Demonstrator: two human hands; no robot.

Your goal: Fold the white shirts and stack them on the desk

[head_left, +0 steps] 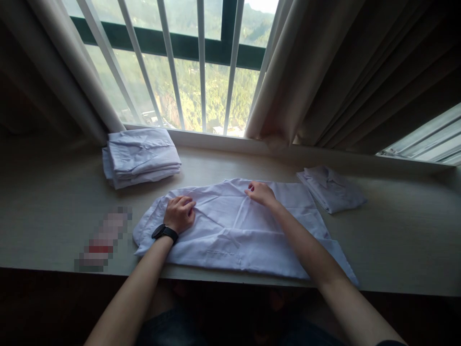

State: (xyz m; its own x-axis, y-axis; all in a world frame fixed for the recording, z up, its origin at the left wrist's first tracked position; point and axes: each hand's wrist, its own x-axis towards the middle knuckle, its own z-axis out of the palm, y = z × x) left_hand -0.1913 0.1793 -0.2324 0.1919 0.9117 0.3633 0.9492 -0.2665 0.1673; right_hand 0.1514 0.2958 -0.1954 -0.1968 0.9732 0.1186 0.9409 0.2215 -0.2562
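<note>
- Pale wooden ledge (396, 240) under a barred window (201, 72), with heavy curtains (342, 72) drawn to each side; that is the work surface, and green hillside shows through the glass.
- Nearest the front edge lies a white shirt (230, 235), spread flat and wrinkled, its lower hem reaching the ledge's lip.
- Left hand (179, 213), a dark watch (164, 232) on the wrist, rests on the shirt's left part with fingers curled loosely inward, pressing cloth rather than gripping it.
- Right hand (260, 193) sits further up, near the shirt's top edge, fingertips pinching or pressing a crease; which of the two cannot be told.
- By the look of it, the step is smoothing and setting a fold line; the next move likely calls for one hand to pin the cloth while the other lifts a side across.
- Left of the shirt lies a blurred item (104, 238).
- Further back, a stack of folded shirts (142, 157) sits at left by the sill, and a single folded shirt (331, 188) at right.
</note>
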